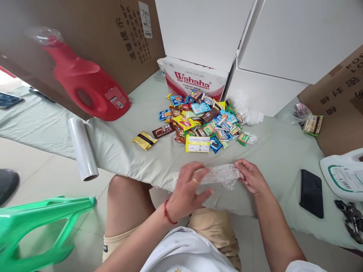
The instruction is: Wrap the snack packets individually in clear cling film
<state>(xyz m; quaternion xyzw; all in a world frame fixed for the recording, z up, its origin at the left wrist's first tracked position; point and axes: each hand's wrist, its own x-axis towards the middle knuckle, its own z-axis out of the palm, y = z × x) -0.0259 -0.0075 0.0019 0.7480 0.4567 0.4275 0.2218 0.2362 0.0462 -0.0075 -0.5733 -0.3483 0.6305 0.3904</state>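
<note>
A crinkled strip of clear bubble wrap (222,175) stretches across the front of the cloth-covered table. My right hand (251,173) pinches its right end between thumb and fingers. Over the strip's left part lies my left hand (191,189), its fingers spread and slightly blurred; whether it touches the plastic I cannot tell. Beyond both hands is a heap of small wrapped snacks (210,117) in blue, yellow, brown and green. Closest to my left hand are a yellow-and-white packet (197,144) and a yellow packet with a dark band (144,140).
A red jug (90,87) and a plastic film roll (83,149) stand left. Behind the heap are a Wahaha carton (195,77) and crumpled clear plastic (249,111). At right lie a phone (311,193), keys (351,219) and a white jug (344,173). A green stool (51,211) is lower left.
</note>
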